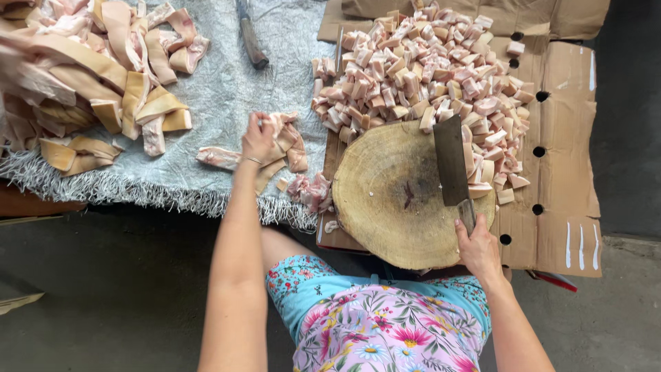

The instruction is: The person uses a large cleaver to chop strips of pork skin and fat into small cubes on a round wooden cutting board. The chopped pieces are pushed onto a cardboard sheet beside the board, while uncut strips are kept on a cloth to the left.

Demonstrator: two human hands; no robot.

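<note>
Left hand (258, 138) closed on pork strips (279, 148) lying on the woven sack (227, 76), fingers pinched round them as if gathering; right hand (477, 249) wrapped shut on the cleaver (451, 162), blade flat on the chopping block (392, 196), parked; cut cubes (420, 69) heaped beyond the blade on cardboard (558, 172).

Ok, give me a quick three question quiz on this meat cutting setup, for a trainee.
1. True or false: the cleaver lies with its blade flat on the round wooden chopping block.
2. Which hand grips the cleaver's handle: A) left hand, B) right hand, C) neither?
3. Fill in: the pile of diced pork rests on flattened ______.

Key:
1. True.
2. B; the left hand is on the pork strips on the grey woven sack.
3. Cardboard.
</note>
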